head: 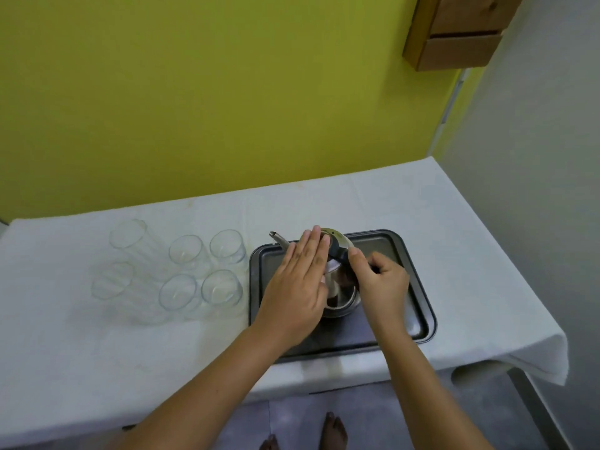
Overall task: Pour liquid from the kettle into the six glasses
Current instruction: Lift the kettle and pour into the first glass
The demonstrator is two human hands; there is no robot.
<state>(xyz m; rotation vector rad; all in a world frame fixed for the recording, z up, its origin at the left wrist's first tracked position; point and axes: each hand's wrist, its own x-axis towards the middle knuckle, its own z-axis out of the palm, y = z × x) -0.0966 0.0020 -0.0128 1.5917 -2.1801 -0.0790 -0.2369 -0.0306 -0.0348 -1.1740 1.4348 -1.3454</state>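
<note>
A steel kettle (pixel 341 295) with a black handle stands on a dark tray (pixel 412 284), its spout (pixel 278 238) pointing left toward the glasses. My right hand (pixel 380 280) is closed around the black handle. My left hand (pixel 298 280) lies flat with fingers extended against the kettle's left side and lid, hiding much of its body. Several clear empty glasses (pixel 181 271) stand in two rows on the white cloth left of the tray; the nearest ones (pixel 222 287) are close to the tray's left rim.
The table (pixel 406 203) is covered by a white cloth and stands against a yellow-green wall. Its right edge drops off past the tray. A wooden box (pixel 454 34) hangs on the wall at upper right. Bare feet (pixel 334 433) show on the floor below.
</note>
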